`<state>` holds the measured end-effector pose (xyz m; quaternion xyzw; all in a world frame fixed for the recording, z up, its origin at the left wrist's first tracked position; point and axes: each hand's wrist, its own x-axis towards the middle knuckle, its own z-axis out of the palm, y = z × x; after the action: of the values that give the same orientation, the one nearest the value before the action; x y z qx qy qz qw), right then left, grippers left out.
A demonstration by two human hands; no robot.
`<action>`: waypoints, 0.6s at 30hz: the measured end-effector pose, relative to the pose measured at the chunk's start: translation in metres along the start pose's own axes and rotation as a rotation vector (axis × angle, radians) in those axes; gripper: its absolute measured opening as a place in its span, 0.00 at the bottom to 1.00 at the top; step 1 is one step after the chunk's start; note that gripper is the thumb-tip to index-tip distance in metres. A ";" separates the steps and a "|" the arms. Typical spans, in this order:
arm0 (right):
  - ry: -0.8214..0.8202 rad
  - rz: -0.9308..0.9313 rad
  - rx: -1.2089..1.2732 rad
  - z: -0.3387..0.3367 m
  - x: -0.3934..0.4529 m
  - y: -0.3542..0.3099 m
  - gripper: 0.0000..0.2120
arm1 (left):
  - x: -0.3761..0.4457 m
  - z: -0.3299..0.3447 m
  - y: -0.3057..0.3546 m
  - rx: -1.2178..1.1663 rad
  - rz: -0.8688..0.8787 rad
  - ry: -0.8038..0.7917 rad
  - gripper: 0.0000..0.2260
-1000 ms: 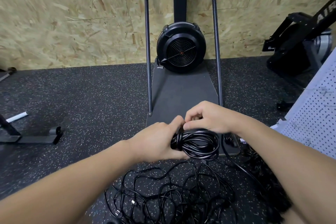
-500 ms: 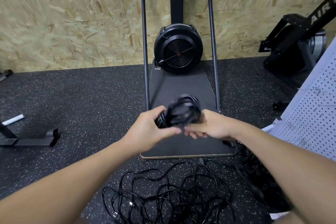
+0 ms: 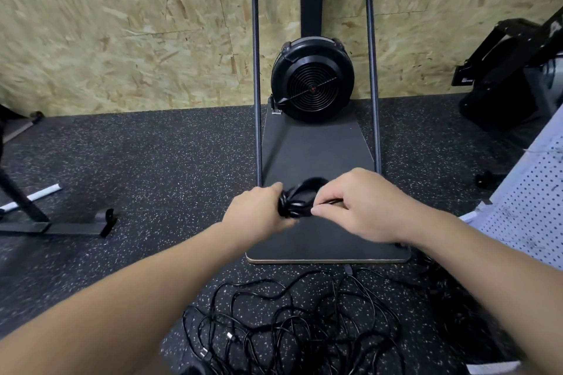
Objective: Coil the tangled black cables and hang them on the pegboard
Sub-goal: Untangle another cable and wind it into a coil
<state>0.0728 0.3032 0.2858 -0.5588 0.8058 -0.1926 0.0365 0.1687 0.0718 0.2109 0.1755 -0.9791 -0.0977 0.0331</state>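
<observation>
Coiled black cable bundle (image 3: 300, 201) held up mid-scene above the near part of a black platform (image 3: 320, 158), between both hands; long axis roughly left-right, loop end bulging toward the far side, somewhat blurred. Left hand (image 3: 259, 211) fingers curled tight round left end of bundle, gripping it. Right hand (image 3: 362, 204) fingers bent, tips pinching a strand at bundle's right side. Loose tangled black cables (image 3: 292, 326) sprawled on speckled floor (image 3: 152, 167), near side, just past platform's near edge, no clear direction. White pegboard (image 3: 530, 210) leaning at right edge, well apart from bundle. Black fan unit (image 3: 313, 79) with tall frame at far end of platform, against chipboard wall (image 3: 122, 24).
</observation>
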 end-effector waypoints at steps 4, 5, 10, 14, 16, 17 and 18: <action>0.056 -0.018 0.144 0.004 0.010 0.004 0.11 | -0.025 0.009 0.040 0.255 0.277 -0.030 0.24; 0.075 0.004 0.216 0.004 0.014 0.011 0.12 | -0.029 0.009 0.044 0.208 0.322 -0.060 0.24; 0.096 0.223 0.579 0.001 0.016 0.052 0.09 | -0.040 -0.009 0.038 -0.044 0.515 -0.046 0.19; 0.042 0.301 0.637 0.007 0.020 0.061 0.15 | -0.044 -0.023 0.033 -0.222 0.605 0.000 0.15; 0.038 0.326 0.670 0.008 0.019 0.070 0.18 | -0.045 -0.029 0.034 -0.267 0.573 0.067 0.16; 0.032 0.350 0.712 0.012 0.018 0.075 0.19 | -0.046 -0.031 0.034 -0.301 0.535 0.079 0.17; 0.019 0.374 0.742 0.016 0.016 0.078 0.20 | -0.046 -0.033 0.032 -0.338 0.492 0.065 0.20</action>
<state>0.0020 0.3081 0.2462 -0.3498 0.7698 -0.4650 0.2623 0.2038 0.1117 0.2480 -0.0721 -0.9605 -0.2427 0.1158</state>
